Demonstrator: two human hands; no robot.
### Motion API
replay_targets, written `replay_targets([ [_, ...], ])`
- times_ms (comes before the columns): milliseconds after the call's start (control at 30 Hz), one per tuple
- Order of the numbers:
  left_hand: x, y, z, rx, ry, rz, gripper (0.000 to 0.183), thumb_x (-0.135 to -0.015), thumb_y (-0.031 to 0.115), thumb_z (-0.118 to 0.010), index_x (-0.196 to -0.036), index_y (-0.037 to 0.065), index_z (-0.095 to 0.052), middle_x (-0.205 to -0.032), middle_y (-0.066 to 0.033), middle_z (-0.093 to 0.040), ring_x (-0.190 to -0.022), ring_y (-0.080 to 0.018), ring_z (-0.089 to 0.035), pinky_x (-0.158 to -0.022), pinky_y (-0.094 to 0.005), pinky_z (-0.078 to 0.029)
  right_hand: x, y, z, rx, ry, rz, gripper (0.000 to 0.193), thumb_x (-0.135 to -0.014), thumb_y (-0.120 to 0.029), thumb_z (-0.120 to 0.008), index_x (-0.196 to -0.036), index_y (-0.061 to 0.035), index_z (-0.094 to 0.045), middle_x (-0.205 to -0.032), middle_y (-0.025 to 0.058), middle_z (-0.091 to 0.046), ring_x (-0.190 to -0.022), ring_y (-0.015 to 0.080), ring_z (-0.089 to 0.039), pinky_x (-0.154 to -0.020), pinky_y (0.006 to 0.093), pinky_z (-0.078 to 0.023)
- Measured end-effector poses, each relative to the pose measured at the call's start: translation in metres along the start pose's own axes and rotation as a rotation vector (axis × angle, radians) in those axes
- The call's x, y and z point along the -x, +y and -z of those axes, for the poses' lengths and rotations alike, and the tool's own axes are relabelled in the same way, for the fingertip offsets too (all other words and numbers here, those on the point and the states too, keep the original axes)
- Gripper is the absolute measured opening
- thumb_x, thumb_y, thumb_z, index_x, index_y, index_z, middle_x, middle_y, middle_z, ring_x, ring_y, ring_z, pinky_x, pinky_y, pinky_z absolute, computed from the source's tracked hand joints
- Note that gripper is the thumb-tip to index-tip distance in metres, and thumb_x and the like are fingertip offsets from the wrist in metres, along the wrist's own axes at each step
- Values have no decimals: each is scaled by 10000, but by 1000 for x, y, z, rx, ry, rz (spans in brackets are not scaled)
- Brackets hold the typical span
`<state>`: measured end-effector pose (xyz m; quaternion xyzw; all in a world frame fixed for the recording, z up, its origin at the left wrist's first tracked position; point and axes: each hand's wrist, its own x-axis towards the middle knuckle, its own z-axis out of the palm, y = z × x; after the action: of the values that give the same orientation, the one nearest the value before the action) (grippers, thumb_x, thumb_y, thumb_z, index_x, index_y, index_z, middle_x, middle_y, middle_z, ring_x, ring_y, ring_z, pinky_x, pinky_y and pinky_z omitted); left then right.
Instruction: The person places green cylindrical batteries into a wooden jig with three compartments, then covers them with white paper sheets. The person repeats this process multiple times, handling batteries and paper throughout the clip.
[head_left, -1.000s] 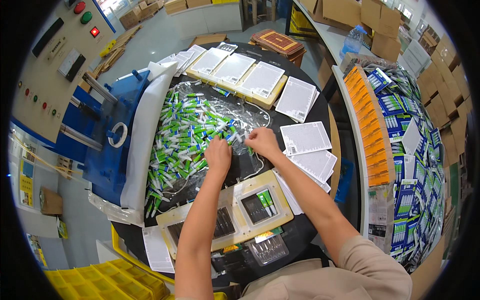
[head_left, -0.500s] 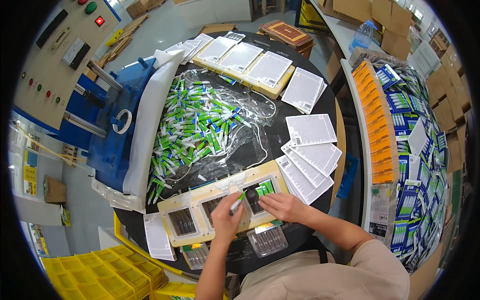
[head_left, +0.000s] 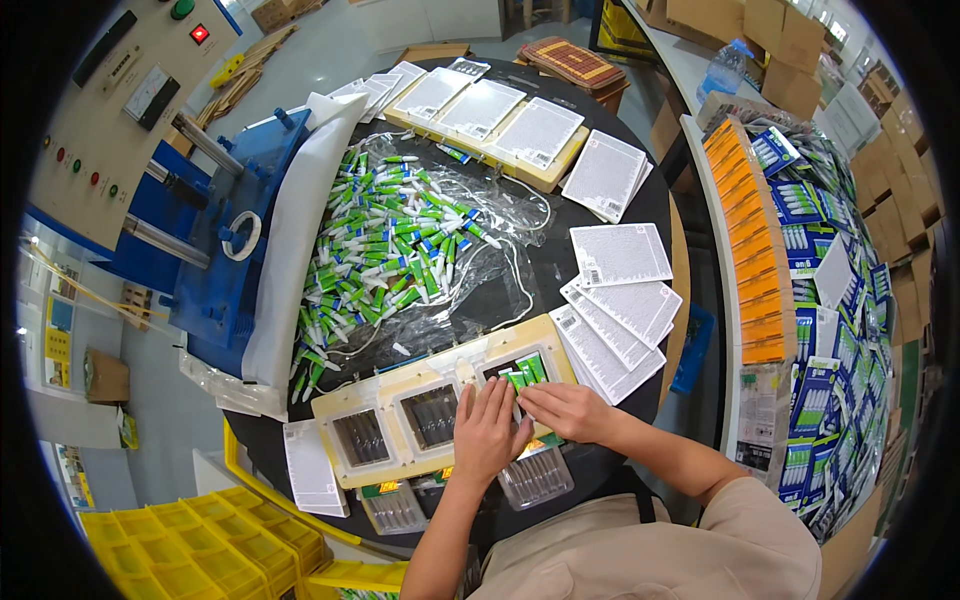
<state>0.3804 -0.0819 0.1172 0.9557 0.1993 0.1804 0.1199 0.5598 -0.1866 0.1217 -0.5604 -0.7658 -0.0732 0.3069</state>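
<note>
A cream fixture (head_left: 384,422) with three blister compartments lies before me at the near side of the round black table. Green-and-white glue tubes (head_left: 526,372) lie side by side in its right compartment. Over that compartment's lower left part rests my left hand (head_left: 488,430), fingers stretched forward at the tubes and thumb apart. My right hand (head_left: 566,410) lies across the compartment's lower right edge, its fingers extended and their tips touching the tubes. The middle blister (head_left: 429,416) and left blister (head_left: 362,438) hold no tubes. Beneath my palms the lower tube ends are hidden.
A heap of glue tubes (head_left: 390,240) lies on plastic film beyond the fixture. White printed cards (head_left: 620,254) fan out at the right. Farther back is a second fixture (head_left: 556,174) bearing cards. A blue press (head_left: 235,250) stands left, yellow crates (head_left: 200,545) lower left.
My left hand has moved right and forward, from holding a glue tube above the fixture to lying over the right compartment. My right hand stays nearly where it was.
</note>
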Motion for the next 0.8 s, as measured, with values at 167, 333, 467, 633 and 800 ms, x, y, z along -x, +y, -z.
replay_targets([
  [167, 3, 5, 5, -20, -56, 30, 563, -894, 391, -695, -1293, -2, -636, -1380, -150, -624, -1332, -273, -555, -1188, -556, -296, 0, -4, 1, -5, -3, 2, 393, -805, -97, -653, -1163, 62, -677, -1169, 140, -682, -1017, 269, -709, -857, 351, -597],
  [333, 12, 10, 4, -34, -35, 8, 557, -922, 399, -680, -1306, -1, -629, -1402, -136, -615, -1361, -268, -533, -1201, -567, -266, 0, -3, 2, 22, -11, 33, 402, -814, -102, -646, -1173, 77, -664, -1173, 142, -672, -1034, 265, -698, -875, 347, -584],
  [467, 14, 10, 0, -70, -43, 19, 551, -938, 392, -668, -1326, 4, -624, -1418, -136, -604, -1377, -267, -519, -1199, -574, -266, -4, 0, -4, 55, -47, 40, 379, -821, -107, -643, -1152, 75, -669, -1169, 146, -669, -1063, 265, -681, -899, 349, -568],
  [633, 17, 7, -1, -18, -25, 28, 549, -929, 366, -678, -1333, 0, -617, -1433, -132, -595, -1386, -274, -512, -1200, -579, -265, -3, 1, -9, 74, -66, 11, 353, -826, -103, -640, -1128, 77, -675, -1160, 155, -670, -1073, 273, -674, -906, 355, -561],
  [800, 22, 5, -2, -36, -26, 18, 551, -935, 373, -668, -1344, 8, -614, -1432, -128, -597, -1388, -269, -510, -1199, -586, -265, -1, -3, -10, 22, -55, 14, 350, -828, -90, -642, -1136, 72, -683, -1185, 165, -676, -1042, 284, -694, -878, 373, -581],
])
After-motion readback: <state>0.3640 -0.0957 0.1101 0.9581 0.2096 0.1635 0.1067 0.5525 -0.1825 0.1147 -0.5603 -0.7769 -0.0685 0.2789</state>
